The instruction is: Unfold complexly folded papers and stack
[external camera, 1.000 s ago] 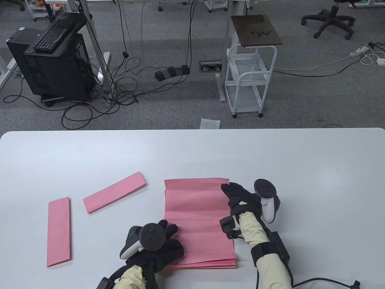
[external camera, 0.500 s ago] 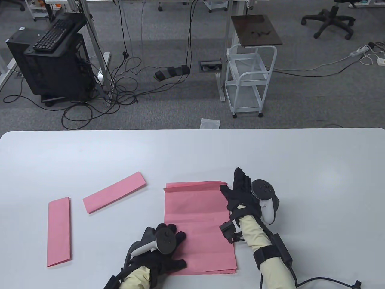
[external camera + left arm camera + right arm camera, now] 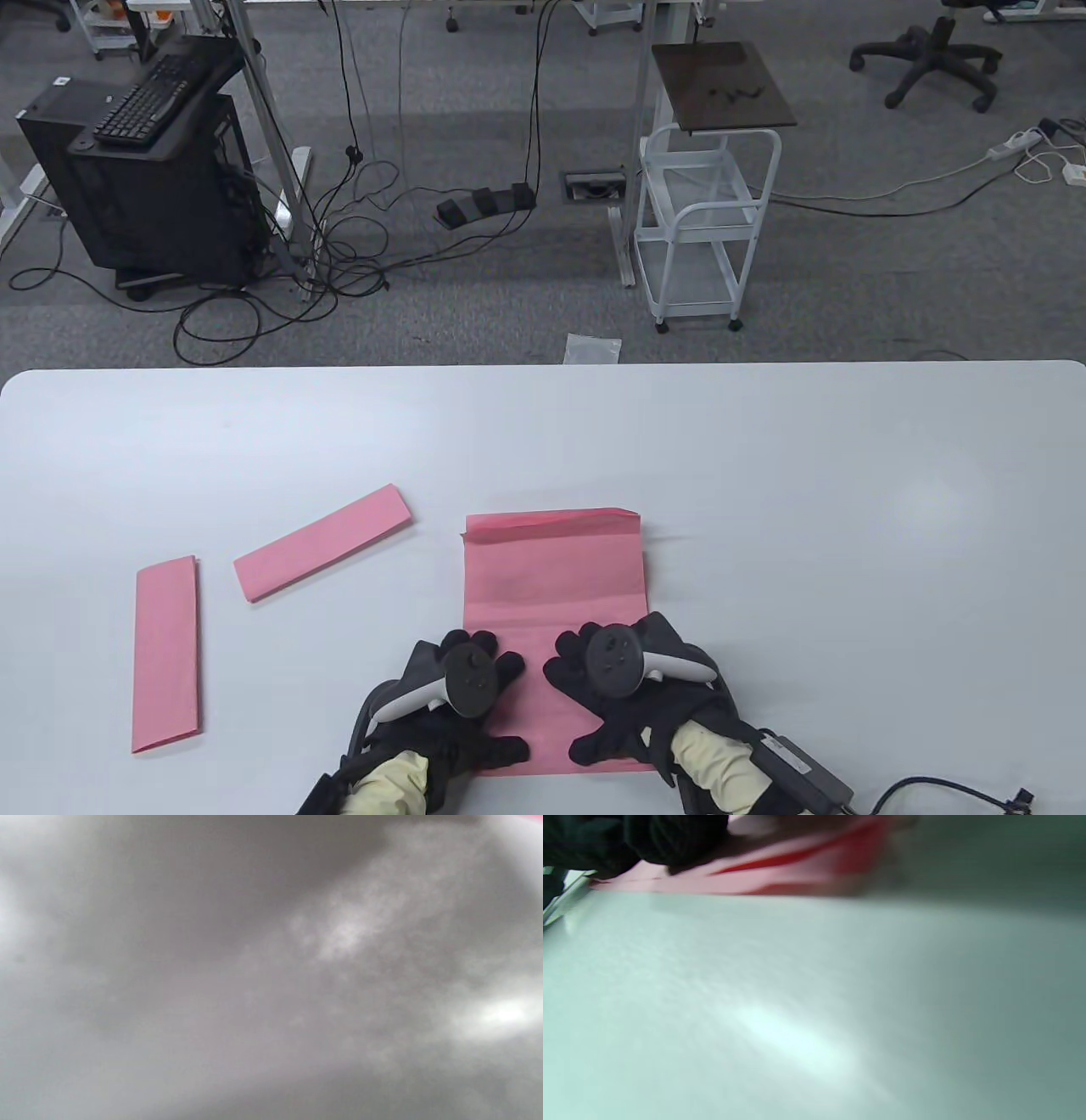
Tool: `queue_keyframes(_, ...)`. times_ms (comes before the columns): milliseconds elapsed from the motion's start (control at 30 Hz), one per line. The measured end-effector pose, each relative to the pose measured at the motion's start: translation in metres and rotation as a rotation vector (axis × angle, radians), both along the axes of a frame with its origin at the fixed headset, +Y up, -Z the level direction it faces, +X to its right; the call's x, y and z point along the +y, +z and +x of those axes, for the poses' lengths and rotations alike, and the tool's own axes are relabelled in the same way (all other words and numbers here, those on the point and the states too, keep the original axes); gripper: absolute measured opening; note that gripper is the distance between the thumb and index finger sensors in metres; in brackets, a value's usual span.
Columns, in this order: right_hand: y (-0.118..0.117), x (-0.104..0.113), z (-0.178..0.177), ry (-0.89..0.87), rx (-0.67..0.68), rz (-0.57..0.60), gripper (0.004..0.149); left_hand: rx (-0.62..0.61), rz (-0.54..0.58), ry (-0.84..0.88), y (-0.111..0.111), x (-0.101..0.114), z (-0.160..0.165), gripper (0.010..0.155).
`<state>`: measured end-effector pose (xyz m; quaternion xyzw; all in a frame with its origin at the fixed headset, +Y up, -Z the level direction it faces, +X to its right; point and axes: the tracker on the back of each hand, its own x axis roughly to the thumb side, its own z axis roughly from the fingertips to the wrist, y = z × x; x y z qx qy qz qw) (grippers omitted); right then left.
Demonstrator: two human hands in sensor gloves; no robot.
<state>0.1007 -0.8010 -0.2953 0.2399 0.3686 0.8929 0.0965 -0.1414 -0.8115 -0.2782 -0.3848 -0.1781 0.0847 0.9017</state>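
Note:
A pink unfolded paper stack lies at the table's front centre, its far edge turned over in a narrow flap. My left hand and right hand lie side by side on its near part, fingers spread flat and pressing down. Two folded pink strips lie to the left, one slanted and one upright. In the right wrist view, black gloved fingers rest on the pink paper. The left wrist view is a grey blur of table.
The white table spreads wide to the right and behind the paper. Beyond its far edge is the floor with a white cart, cables and a black computer stand.
My right hand has left the paper's far right edge and come down onto its near part beside my left hand. The left hand shifted slightly right, then stayed.

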Motion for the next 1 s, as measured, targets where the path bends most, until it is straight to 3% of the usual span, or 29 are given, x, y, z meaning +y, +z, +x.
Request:
queue_keyframes(133, 0.008, 0.001, 0.046, 0.023, -0.103, -0.015, 0.079, 0.003, -0.002, 0.005, -0.001, 0.000, 0.000, 0.094)
queue_keyframes(233, 0.012, 0.001, 0.062, 0.018, -0.141, -0.021, 0.077, 0.002, -0.002, 0.005, -0.001, 0.000, 0.000, 0.094)
queue_keyframes(433, 0.017, 0.014, 0.041, -0.027, -0.075, 0.103, 0.075, -0.004, -0.001, 0.002, -0.001, -0.001, 0.000, 0.094)
queue_keyframes(533, 0.013, 0.018, 0.017, -0.096, -0.047, 0.110, 0.076, -0.005, -0.001, 0.002, -0.001, -0.001, 0.001, 0.094)
queue_keyframes(667, -0.013, 0.011, -0.013, -0.072, -0.019, 0.078, 0.077, -0.008, -0.002, 0.003, -0.001, -0.001, 0.001, 0.094)
queue_keyframes(800, -0.041, -0.003, -0.011, -0.042, -0.061, -0.017, 0.075, -0.017, -0.003, 0.002, -0.001, -0.001, 0.001, 0.094)
queue_keyframes(867, -0.054, -0.002, 0.003, -0.053, -0.172, 0.031, 0.068, -0.019, -0.004, 0.003, -0.001, -0.001, 0.002, 0.094)
queue_keyframes(1000, -0.081, -0.002, 0.048, -0.057, -0.418, -0.006, 0.064, -0.021, -0.003, 0.003, -0.001, -0.001, 0.002, 0.094)
